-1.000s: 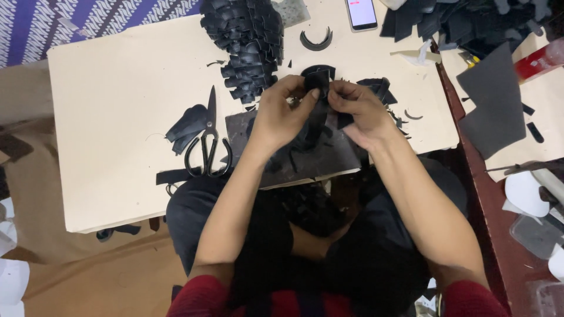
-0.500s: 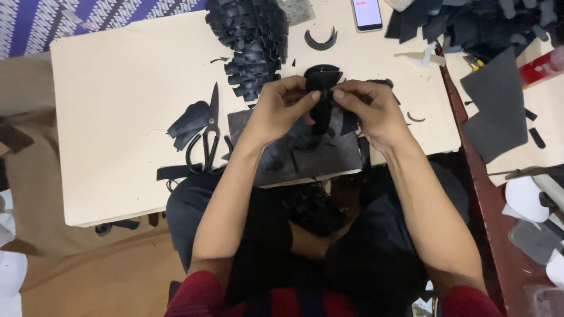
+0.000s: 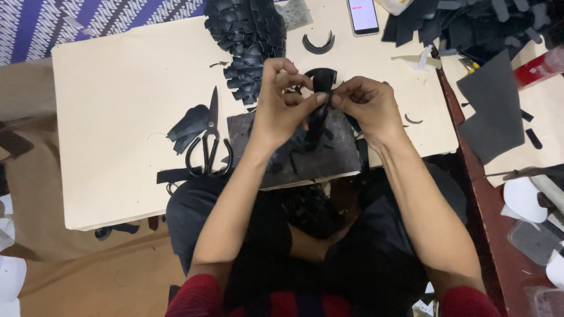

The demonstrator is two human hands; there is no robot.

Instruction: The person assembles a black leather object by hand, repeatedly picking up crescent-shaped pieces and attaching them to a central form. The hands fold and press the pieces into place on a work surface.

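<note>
The worktop carries a black pile at its far edge and scissors toward its near edge. Above the near edge, both hands pinch one black strip between closed fingertips.

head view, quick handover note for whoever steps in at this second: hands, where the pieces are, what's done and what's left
Left hand: raised over the board, fingertips pinching a small black cut piece.
Right hand: pinching the same piece from the other side; the fingertips of both hands meet on it.
Things: a heap of black cut pieces lies at the far edge of the board; scissors rest left of the hands, untouched; a dark work pad lies under the hands; one curved strip sits near a phone.
Done: many pieces are cut and heaped.
Left: the held piece is in work, not yet set down.
</note>
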